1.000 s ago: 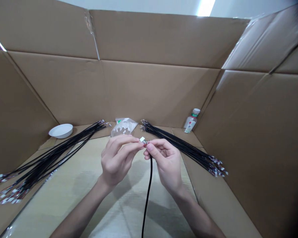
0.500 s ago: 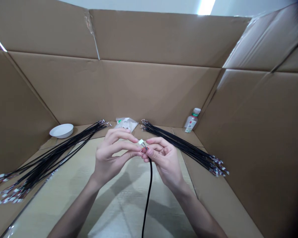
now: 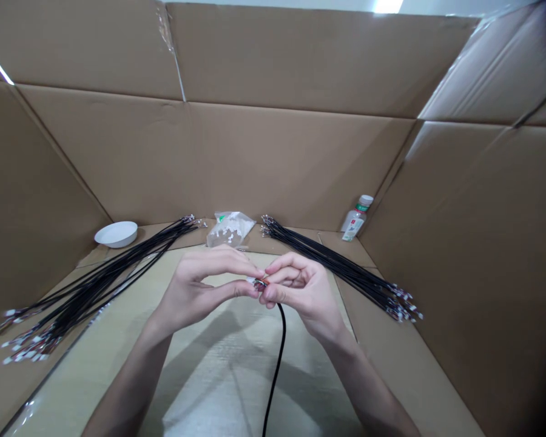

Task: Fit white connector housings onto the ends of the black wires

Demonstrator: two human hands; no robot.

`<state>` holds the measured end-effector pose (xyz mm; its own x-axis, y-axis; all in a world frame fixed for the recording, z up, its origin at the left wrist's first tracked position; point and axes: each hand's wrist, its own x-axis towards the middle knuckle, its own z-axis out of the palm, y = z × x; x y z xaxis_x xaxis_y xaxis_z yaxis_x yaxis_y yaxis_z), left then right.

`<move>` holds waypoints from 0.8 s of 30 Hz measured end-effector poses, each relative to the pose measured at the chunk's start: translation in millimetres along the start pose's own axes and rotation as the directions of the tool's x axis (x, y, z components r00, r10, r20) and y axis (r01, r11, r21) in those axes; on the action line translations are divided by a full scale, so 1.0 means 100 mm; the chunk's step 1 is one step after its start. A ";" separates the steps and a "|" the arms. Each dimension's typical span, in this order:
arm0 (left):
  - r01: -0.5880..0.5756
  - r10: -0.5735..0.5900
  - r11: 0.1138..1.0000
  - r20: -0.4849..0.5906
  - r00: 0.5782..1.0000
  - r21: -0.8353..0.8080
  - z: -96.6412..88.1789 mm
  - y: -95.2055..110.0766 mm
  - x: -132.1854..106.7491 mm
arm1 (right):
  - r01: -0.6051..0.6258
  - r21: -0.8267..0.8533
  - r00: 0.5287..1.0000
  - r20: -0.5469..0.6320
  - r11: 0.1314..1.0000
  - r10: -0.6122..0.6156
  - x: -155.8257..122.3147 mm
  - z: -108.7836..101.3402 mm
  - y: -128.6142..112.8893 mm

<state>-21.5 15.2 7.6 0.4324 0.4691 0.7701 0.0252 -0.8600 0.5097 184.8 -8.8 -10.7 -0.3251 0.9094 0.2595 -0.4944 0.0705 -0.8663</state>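
Both hands meet over the middle of the table, at the wired end of a black cable. My left hand pinches a small white connector between thumb and fingers, so most of it is hidden. Thin coloured wires run from the connector towards my right hand. That hand is closed with thumb and fingertips on the cable end, right beside the left fingertips. From there the cable hangs down and leaves the view at the bottom.
A bundle of black cables with white connectors lies at left; another bundle lies at right. Along the back stand a white bowl, a clear bag of small white parts and a bottle. Cardboard walls enclose the table.
My left fingers have closed over the white connector, which stood exposed and upright before. The wires now lie sideways between the hands. The view has tilted slightly downward.
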 end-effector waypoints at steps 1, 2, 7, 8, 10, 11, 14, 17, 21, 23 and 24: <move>0.006 -0.006 1.000 0.005 1.000 0.000 0.00 0.00 0.00 | -0.011 -0.008 1.000 -0.002 1.000 0.011 0.00 0.00 0.00; 0.006 -0.006 1.000 0.007 1.000 0.007 -0.01 0.00 0.00 | -0.018 -0.018 1.000 -0.002 1.000 0.018 0.00 -0.01 0.00; -0.007 0.007 0.998 0.011 1.000 0.065 -0.03 0.02 0.00 | 0.011 -0.188 0.999 0.035 0.982 -0.004 0.02 -0.04 -0.05; -0.013 0.011 0.998 0.031 0.999 0.067 -0.04 0.03 0.00 | 0.035 -0.254 0.999 0.049 0.967 -0.023 0.02 -0.05 -0.07; -0.034 0.027 0.996 0.085 0.996 0.083 -0.05 0.05 0.01 | 0.099 -0.408 0.994 0.081 0.907 -0.072 0.01 -0.07 -0.12; -0.045 0.034 0.994 0.111 0.993 0.099 -0.05 0.06 0.01 | 0.135 -0.479 0.990 0.099 0.867 -0.099 0.01 -0.08 -0.13; -0.059 0.039 0.987 0.137 0.990 0.147 -0.06 0.06 0.00 | 0.212 -0.568 0.977 0.102 0.795 -0.187 0.02 -0.09 -0.13; -0.066 0.053 0.986 0.084 0.995 0.156 -0.03 0.02 -0.01 | 0.253 -0.478 0.960 0.014 0.841 -0.280 0.05 -0.09 -0.01; -0.134 0.130 0.974 0.035 0.991 0.181 0.03 -0.03 -0.01 | 0.263 -0.350 0.936 -0.136 0.899 -0.326 0.07 -0.04 0.18; -0.167 0.163 0.970 0.038 0.986 0.179 0.04 -0.04 -0.01 | 0.268 -0.359 0.927 -0.158 0.894 -0.341 0.05 -0.03 0.21; -0.172 0.169 0.969 0.034 0.985 0.175 0.03 -0.04 -0.01 | 0.283 -0.401 0.921 -0.142 0.871 -0.364 0.04 -0.03 0.19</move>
<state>-19.1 17.7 3.7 0.4608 0.3100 0.8316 0.1075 -0.9496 0.2944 176.4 -2.2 -27.1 -0.0050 0.8697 0.4936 -0.1992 0.4828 -0.8528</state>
